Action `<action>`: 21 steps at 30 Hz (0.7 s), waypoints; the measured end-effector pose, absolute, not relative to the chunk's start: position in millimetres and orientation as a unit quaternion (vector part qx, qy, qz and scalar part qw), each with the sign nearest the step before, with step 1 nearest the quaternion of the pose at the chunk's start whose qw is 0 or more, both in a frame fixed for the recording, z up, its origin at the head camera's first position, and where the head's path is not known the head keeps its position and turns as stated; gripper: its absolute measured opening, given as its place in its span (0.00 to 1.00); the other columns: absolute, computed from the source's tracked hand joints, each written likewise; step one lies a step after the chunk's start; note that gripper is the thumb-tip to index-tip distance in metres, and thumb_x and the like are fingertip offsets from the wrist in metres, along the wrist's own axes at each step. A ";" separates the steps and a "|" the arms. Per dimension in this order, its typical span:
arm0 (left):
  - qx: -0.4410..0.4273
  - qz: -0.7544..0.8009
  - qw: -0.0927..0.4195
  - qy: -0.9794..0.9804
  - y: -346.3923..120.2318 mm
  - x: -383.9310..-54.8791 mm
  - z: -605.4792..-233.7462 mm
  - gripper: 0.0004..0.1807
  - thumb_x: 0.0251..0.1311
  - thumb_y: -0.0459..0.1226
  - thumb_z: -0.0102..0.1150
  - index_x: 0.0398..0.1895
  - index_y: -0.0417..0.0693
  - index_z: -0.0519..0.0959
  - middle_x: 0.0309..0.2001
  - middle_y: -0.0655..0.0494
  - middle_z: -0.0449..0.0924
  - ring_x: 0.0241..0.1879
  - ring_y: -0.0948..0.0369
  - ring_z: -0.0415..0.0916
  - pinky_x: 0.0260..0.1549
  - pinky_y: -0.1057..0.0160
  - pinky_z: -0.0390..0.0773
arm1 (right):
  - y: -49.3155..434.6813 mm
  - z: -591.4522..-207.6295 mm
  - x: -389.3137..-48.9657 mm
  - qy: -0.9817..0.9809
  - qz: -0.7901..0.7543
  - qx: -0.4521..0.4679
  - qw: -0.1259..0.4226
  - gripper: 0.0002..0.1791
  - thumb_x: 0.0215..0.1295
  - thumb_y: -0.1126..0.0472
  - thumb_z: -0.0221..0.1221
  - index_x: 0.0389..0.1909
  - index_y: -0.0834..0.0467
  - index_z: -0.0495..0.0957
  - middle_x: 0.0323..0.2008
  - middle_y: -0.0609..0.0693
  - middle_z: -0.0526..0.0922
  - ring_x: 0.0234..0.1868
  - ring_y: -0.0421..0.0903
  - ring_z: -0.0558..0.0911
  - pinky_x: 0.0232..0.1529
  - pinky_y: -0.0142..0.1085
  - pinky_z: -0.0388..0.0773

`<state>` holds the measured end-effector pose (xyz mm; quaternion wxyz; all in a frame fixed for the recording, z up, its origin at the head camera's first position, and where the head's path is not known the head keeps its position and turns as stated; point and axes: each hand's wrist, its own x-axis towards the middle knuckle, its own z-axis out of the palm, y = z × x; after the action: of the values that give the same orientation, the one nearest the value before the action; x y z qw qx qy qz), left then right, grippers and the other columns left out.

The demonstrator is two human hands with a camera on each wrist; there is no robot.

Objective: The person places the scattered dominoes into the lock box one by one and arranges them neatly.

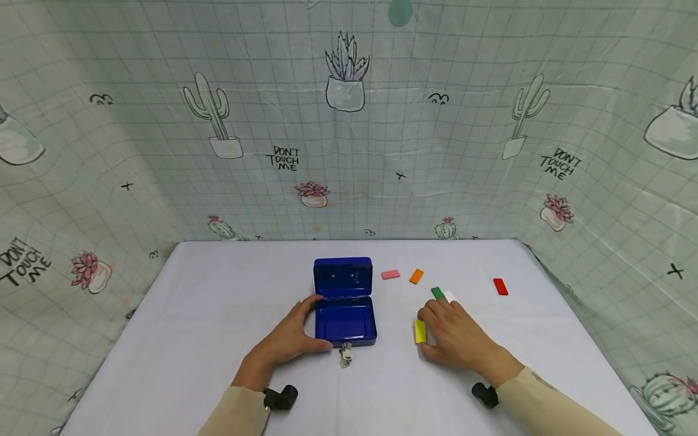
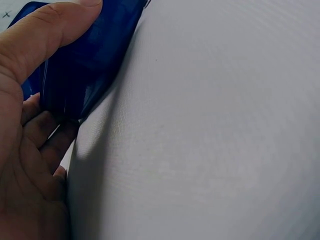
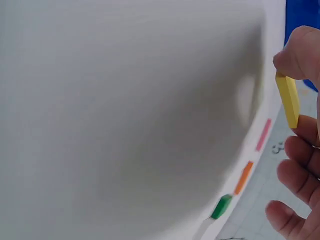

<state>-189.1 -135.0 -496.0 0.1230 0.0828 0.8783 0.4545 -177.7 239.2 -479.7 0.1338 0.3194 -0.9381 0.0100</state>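
Observation:
A small blue cash box [image 1: 346,327] stands on the white table with its lid [image 1: 343,277] raised at the back. Keys [image 1: 346,355] hang from the lock at its front. My left hand [image 1: 291,333] grips the box's left side, thumb at the front corner and fingers along the side toward the hinge. In the left wrist view the thumb [image 2: 55,30] lies over the blue wall. My right hand [image 1: 452,336] pinches a flat yellow block [image 3: 287,100] by its two ends, between thumb and index finger. The other fingers of that hand are loosely bent.
Beyond the right hand lie a green block [image 1: 438,293] and a white block [image 1: 449,296], partly hidden by the fingers. Pink [image 1: 390,274] and orange blocks [image 1: 416,277] lie right of the lid. A red block [image 1: 500,286] is farther right. Patterned cloth [image 1: 349,181] hangs behind the table.

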 end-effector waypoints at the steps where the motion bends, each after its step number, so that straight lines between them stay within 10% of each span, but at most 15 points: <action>1: 0.083 0.455 0.123 0.878 -135.2 -189.1 -496.0 0.61 0.44 0.51 0.86 0.82 0.59 0.60 0.83 0.44 0.57 0.81 0.39 0.55 0.74 0.27 0.57 | 236.3 -478.3 -179.7 -0.938 0.003 0.320 0.137 0.25 0.54 0.46 0.73 0.47 0.55 0.79 0.43 0.47 0.79 0.45 0.46 0.75 0.46 0.41 0.74; 21: 0.072 0.449 0.123 0.882 -135.6 -186.6 -493.2 0.61 0.44 0.51 0.86 0.82 0.61 0.61 0.83 0.41 0.55 0.80 0.36 0.56 0.72 0.25 0.59 | 155.6 -450.3 -211.1 -0.917 -0.006 0.363 0.165 0.28 0.59 0.40 0.71 0.49 0.56 0.80 0.42 0.48 0.79 0.45 0.47 0.74 0.45 0.40 0.72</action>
<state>-186.6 -135.6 -493.2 0.1231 0.0721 0.8820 0.4491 -211.1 155.6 -450.3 0.1646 0.3629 -0.9172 -0.0065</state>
